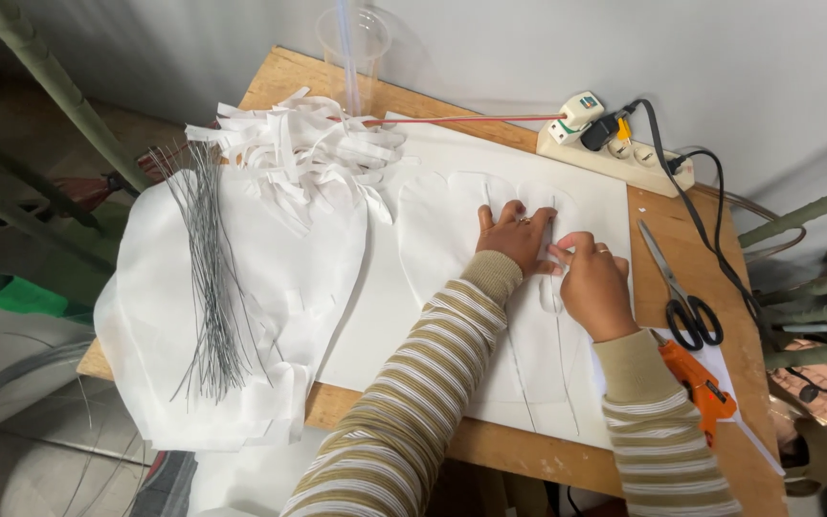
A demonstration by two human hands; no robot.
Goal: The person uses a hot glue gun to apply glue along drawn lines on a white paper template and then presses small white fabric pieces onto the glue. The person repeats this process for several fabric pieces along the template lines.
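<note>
Wooden table (pixel 681 251) carries a light, floppy white fabric petal (pixel 452 239) near its back edge; left hand (pixel 514 236) flat, fingers spread, pressing it; right hand (pixel 593 285) pinches a thin wire (pixel 557 287) onto it.

one scissors (pixel 679 292), one glue gun (pixel 696 385), one power strip (pixel 614 153), one cup (pixel 354 43)
</note>
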